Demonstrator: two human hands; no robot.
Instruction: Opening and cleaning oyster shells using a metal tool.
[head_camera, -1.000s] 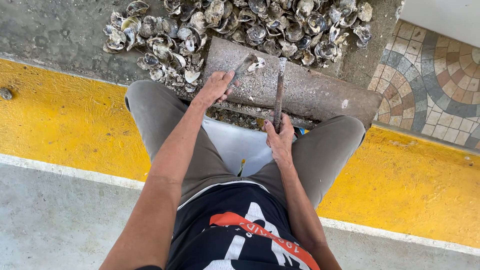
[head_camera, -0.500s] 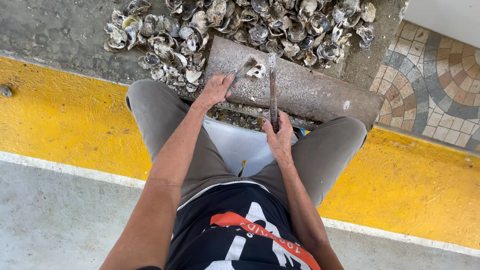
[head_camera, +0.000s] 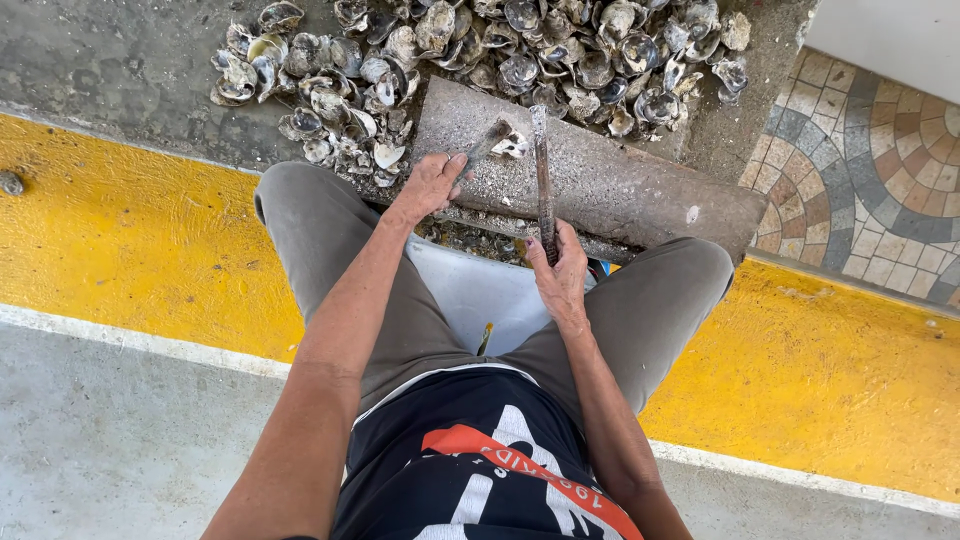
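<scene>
A: What is held by the left hand (head_camera: 432, 185)?

B: A rough grey oyster shell (head_camera: 497, 140) is pinned by its fingers against the long grey concrete slab (head_camera: 620, 185), near the slab's left end. The shell is partly covered by the fingers, so it cannot be told whether it is open or closed.

A: And the right hand (head_camera: 560, 275)?

B: It is closed around the lower end of a thin dark metal bar (head_camera: 542, 175), at the near edge of the slab. The long axis of the bar is directed away from the body, almost across the slab, and its far tip is seen just to the right of the shell, close to it; contact cannot be judged.

A: So which hand is nearer to the shell?

B: The left one, which is touching it. The right hand is kept further back, towards the body, and only the bar reaches the shell's side.

A: Are containers seen?

B: A pale white plastic tub (head_camera: 470, 295) is placed between the grey-trousered knees (head_camera: 320, 230), under the near edge of the slab. What is inside is not shown clearly. Beyond the far edge of the slab a large heap of grey and white oyster shells (head_camera: 450, 45) is spread on the concrete ground. A yellow painted strip (head_camera: 120, 240) runs under the legs, and patterned mosaic tiles (head_camera: 880, 170) are seen at the right.
</scene>
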